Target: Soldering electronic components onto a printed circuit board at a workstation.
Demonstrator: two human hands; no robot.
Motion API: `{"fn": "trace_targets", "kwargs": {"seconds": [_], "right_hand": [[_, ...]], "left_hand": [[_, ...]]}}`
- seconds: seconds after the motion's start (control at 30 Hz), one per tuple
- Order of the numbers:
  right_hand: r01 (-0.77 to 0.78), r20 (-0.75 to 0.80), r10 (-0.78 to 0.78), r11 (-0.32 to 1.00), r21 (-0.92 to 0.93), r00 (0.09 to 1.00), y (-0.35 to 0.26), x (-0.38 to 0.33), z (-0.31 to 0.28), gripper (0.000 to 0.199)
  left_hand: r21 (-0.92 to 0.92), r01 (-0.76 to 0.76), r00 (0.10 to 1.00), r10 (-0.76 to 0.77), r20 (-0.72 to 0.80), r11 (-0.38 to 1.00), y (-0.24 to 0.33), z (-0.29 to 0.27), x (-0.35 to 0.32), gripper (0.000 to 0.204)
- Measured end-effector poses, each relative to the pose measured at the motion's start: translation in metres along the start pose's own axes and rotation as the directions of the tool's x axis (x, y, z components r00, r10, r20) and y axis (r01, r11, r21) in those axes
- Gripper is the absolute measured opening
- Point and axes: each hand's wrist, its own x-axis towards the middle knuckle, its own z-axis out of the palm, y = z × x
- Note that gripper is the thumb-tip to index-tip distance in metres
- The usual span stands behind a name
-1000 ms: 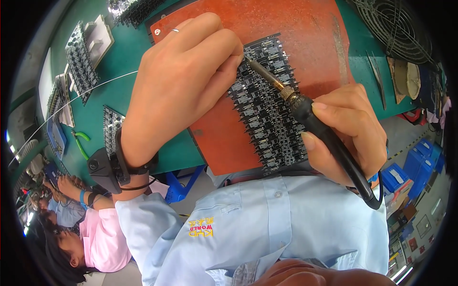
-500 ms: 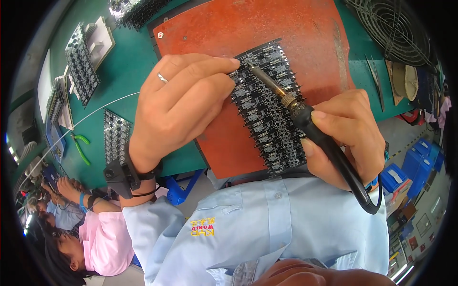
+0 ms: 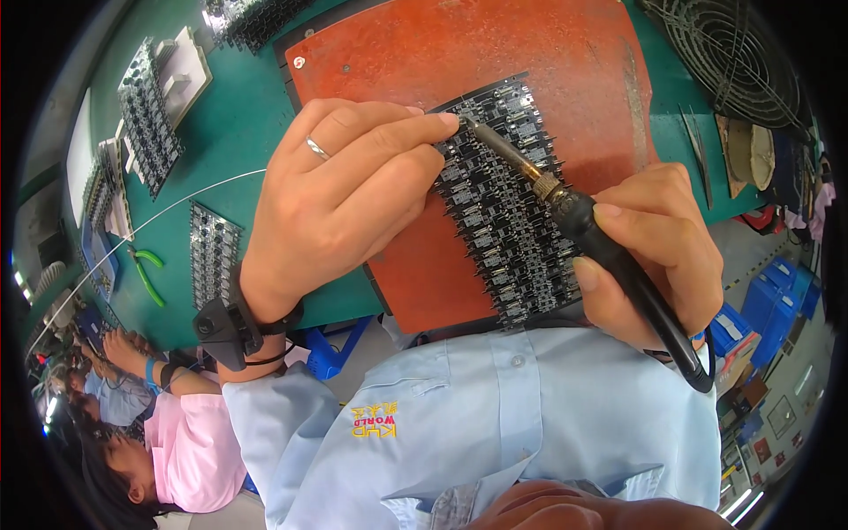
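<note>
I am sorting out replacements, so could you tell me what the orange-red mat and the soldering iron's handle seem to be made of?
The orange-red rectangular mat looks like matt rubber or silicone: dull, scuffed, no glare. The black soldering iron handle looks like smooth plastic or rubber with a faint sheen, behind a brass-coloured metal collar.

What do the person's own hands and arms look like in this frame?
Both hands are bare. The left hand has a plain silver ring on one finger and a black wrist strap with a thin cord. Light blue shirt sleeves cover the arms.

Left of the orange mat (image 3: 459, 53) on the green bench (image 3: 238, 150) lie spare board panels (image 3: 214, 254), green-handled cutters (image 3: 146, 274), a thin wire (image 3: 150, 221); right, a wire fan guard (image 3: 733, 53), possibly tweezers (image 3: 696, 150).
</note>
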Motion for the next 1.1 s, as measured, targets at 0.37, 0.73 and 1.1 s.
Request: {"fn": "trace_targets", "kwargs": {"seconds": [0.37, 0.73, 1.1], "right_hand": [[0.004, -0.008, -0.004, 1.000, -0.010, 1.000, 0.001, -0.001, 0.000, 0.038], [0.006, 0.007, -0.006, 1.000, -0.006, 1.000, 0.001, -0.003, 0.001, 0.036], [-0.150, -0.257, 0.193, 0.973, 0.175, 0.947, 0.006, -0.029, -0.011, 0.031]], "left_hand": [[-0.016, 0.053, 0.998, -0.053, 0.040, 0.998, 0.003, -0.004, 0.002, 0.019], [-0.017, 0.039, 0.999, -0.039, 0.006, 0.999, 0.000, 0.000, 0.001, 0.021], [-0.020, 0.052, 0.998, -0.051, 0.044, 0.998, 0.004, -0.007, 0.003, 0.021]]}}
